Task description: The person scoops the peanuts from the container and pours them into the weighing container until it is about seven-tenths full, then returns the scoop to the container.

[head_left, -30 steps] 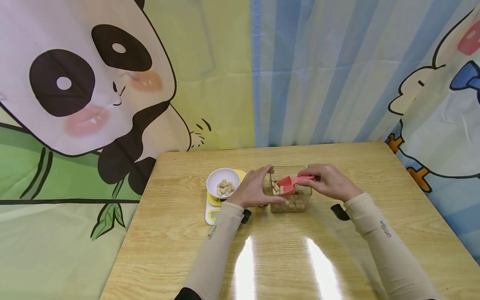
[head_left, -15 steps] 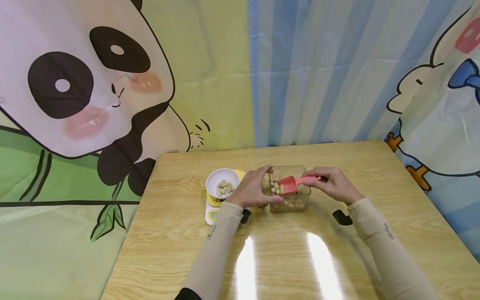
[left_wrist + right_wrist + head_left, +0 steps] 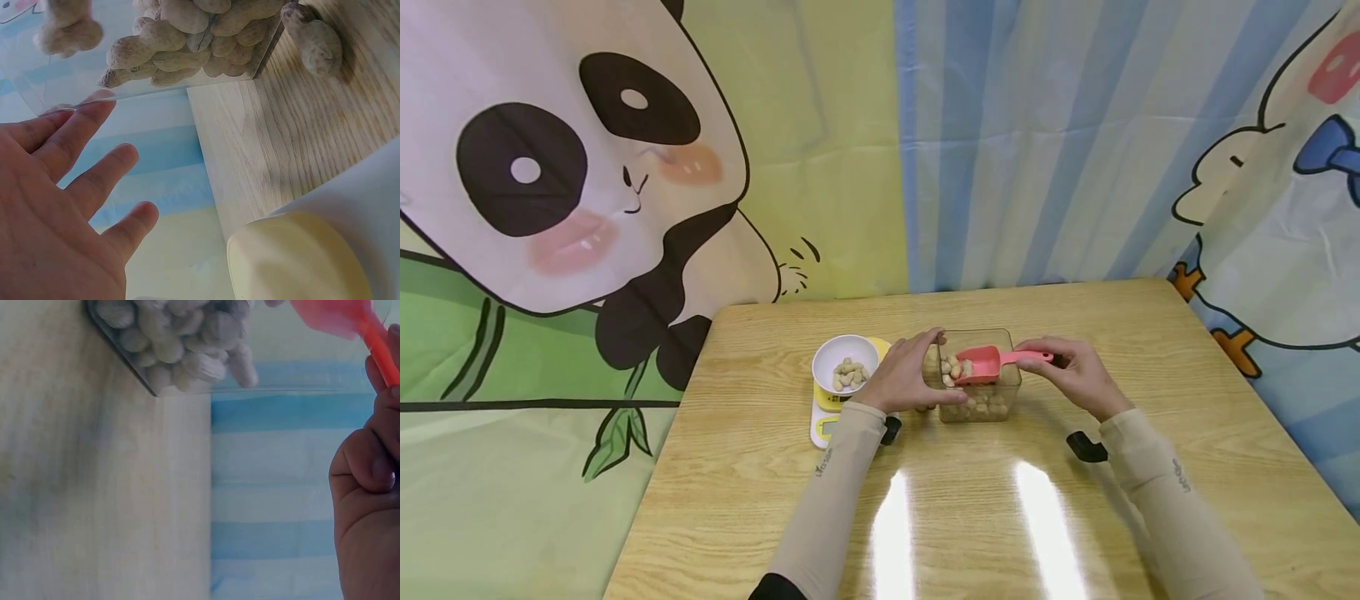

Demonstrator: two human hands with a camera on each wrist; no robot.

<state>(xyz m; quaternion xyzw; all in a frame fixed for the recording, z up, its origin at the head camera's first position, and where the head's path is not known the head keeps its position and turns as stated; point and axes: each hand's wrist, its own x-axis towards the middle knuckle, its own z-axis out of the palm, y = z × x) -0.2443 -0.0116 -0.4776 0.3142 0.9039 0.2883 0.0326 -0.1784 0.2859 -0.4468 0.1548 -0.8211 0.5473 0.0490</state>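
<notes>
My right hand (image 3: 1078, 375) pinches the handle of a pink scoop (image 3: 979, 365). The scoop's head lies inside the upper part of a clear plastic container (image 3: 973, 415), its mouth facing left, with peanuts in and around the mouth. Unshelled peanuts (image 3: 187, 337) fill the lower part of the container. My left hand (image 3: 902, 377) holds the container's left side, thumb along the front wall and fingertips at the back corner. In the left wrist view two fingers touch the wall (image 3: 134, 90), while the other two stretch out free of it.
Left of the container, a white bowl (image 3: 821, 368) with several peanuts (image 3: 850, 375) stands on a yellow and white kitchen scale (image 3: 820, 437). A loose peanut (image 3: 320, 49) lies on the wooden table (image 3: 760, 467) between container and scale. A printed cloth (image 3: 835, 208) hangs behind.
My right hand has drawn the scoop a little to the right and levelled it, so its mouth shows more clearly above the peanuts. The left hand and container stay nearly in place.
</notes>
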